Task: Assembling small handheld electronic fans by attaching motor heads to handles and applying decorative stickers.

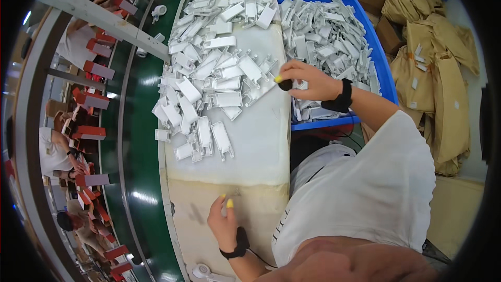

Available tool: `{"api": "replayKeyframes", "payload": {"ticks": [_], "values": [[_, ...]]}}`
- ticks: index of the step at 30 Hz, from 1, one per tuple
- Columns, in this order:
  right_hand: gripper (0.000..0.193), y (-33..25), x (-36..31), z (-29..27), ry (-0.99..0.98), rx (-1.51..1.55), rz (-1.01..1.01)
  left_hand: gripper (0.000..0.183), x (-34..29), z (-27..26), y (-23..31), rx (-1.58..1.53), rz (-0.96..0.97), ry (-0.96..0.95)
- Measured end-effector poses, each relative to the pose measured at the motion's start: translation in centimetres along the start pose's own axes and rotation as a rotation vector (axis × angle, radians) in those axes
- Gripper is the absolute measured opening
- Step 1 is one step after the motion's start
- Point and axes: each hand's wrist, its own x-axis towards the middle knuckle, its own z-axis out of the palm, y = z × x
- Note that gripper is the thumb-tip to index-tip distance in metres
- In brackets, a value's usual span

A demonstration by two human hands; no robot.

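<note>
My right hand (315, 84), with a yellow cover on a fingertip and a black band at the wrist, is closed around a small dark round piece (285, 84). It hovers between the tabletop pile and the blue bin. White plastic housings (222, 136), rectangular with prongs at one end, lie heaped on the table. My left hand (224, 227), also with yellow fingertip covers, is over the bare near end of the table. Its fingers are pinched close together; what lies between them is too small to make out.
A blue bin (383, 65) full of similar white parts stands beside the table (229, 169). A white round-headed device (201, 270) lies near the lower edge. Beyond the table runs a green conveyor (141, 167), with people working along its other side. Brown sacks (438, 94) are piled at right.
</note>
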Motion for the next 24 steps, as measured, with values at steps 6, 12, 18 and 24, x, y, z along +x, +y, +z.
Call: {"api": "replayKeyframes", "payload": {"ticks": [6,12,18,24], "values": [[0.03,10.9,-0.3,-6.7,0.36,-0.399,0.04,0.025,6.8,7.4,10.0,-0.6,0.239,-0.605],[0.051,20.1,8.4,-16.4,0.427,-0.538,0.649,0.034,13.7,20.5,17.4,-1.14,-0.31,-0.922],[0.079,29.0,10.5,-18.2,0.243,-0.422,1.018,0.044,14.8,28.2,22.2,-0.923,-0.358,-0.715],[0.069,22.2,8.6,-16.0,-0.135,-0.289,0.872,0.07,20.3,36.2,17.1,-1.072,-0.151,-0.311]]}}
